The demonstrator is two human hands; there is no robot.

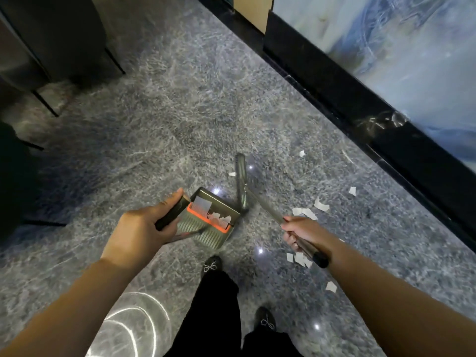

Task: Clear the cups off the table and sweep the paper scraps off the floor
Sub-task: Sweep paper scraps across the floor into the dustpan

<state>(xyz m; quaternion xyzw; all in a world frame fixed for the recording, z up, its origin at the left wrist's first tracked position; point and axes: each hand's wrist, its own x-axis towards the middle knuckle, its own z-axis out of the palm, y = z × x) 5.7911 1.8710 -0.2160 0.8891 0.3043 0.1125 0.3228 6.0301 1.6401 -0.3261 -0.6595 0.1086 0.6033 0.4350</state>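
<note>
My left hand (144, 228) grips the dark handle of a grey dustpan (206, 230) with an orange comb strip, held just above the floor. Several white paper scraps lie inside the pan (219, 217). My right hand (300, 231) grips the metal pole of a broom (268, 208). The broom's narrow head (241, 181) stands on the floor just right of the pan. More paper scraps (307, 212) lie scattered on the grey stone floor to the right of the broom and beside my right wrist. No cups are in view.
A dark baseboard (360, 99) and a pale blue wall panel run diagonally along the right. Dark furniture legs (46, 104) stand at the upper left. My feet in black shoes (212, 265) are just below the pan. Open floor lies ahead.
</note>
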